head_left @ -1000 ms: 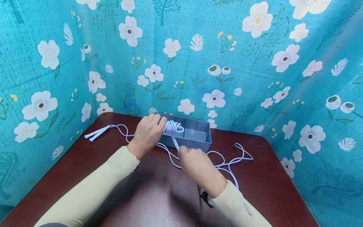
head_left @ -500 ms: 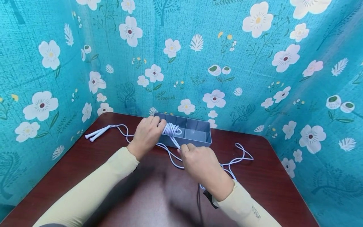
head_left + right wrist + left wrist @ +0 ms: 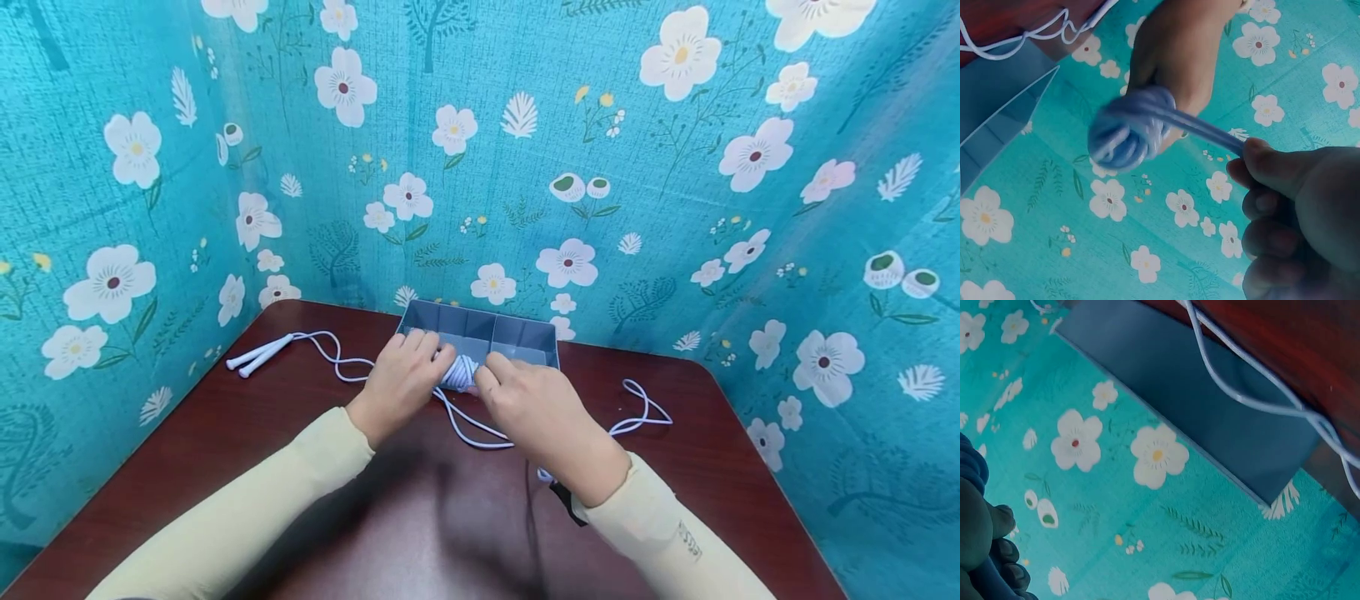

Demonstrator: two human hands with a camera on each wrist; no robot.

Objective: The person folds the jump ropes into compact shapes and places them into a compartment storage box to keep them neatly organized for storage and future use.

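A white skipping rope lies on the dark red table (image 3: 225, 450). My left hand (image 3: 411, 377) grips a wound coil of the rope (image 3: 459, 372) just in front of the grey divided box (image 3: 517, 333). My right hand (image 3: 517, 398) pinches the strand running out of the coil. In the right wrist view the coil (image 3: 1129, 128) is blurred, held by the left hand (image 3: 1179, 50), and the strand (image 3: 1204, 128) runs taut to my right hand's thumb (image 3: 1272, 165). The rope's two handles (image 3: 258, 354) lie at the far left. The left wrist view shows the box's wall (image 3: 1210, 406) and the rope (image 3: 1254, 394).
Loose loops of rope (image 3: 637, 408) trail over the table to the right of my hands. Teal floral fabric walls (image 3: 675, 167) close in the table at the back and both sides. A black wrist strap (image 3: 566, 504) shows at my right sleeve.
The coil and both hands have come down from over the box's left compartment to just in front of the box. My right hand has moved up close to the coil.
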